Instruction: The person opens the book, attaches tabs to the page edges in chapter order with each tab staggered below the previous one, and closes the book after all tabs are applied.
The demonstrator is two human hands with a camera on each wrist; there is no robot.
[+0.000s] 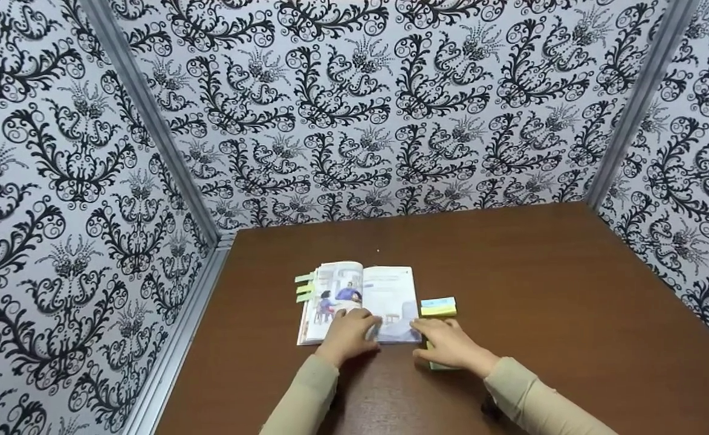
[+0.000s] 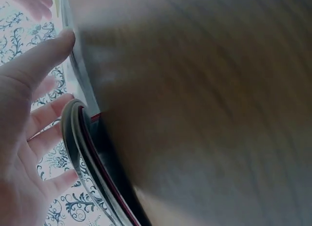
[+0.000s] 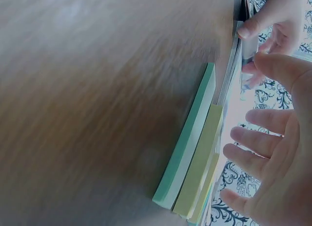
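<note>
An illustrated book (image 1: 387, 287) lies spread on the brown table, its left page curving up toward the spine. My left hand (image 1: 349, 335) rests on the lower part of the left page, fingers across it toward the spine. In the left wrist view its thumb (image 2: 56, 48) reaches the book's lower edge. At the lower right corner of the book is my right hand (image 1: 451, 345), held over pads of sticky notes with fingers loosely spread. A green pad (image 3: 187, 143) and a yellow pad (image 3: 201, 160) show beside that hand in the right wrist view, partly hidden from the head view.
Green and yellow sticky tabs (image 1: 304, 290) stick out from the book's left edge. A blue and yellow pad (image 1: 439, 306) lies right of the book. Patterned walls (image 1: 354, 121) with grey metal posts (image 1: 155, 115) enclose the table (image 1: 541, 272) at the back and sides.
</note>
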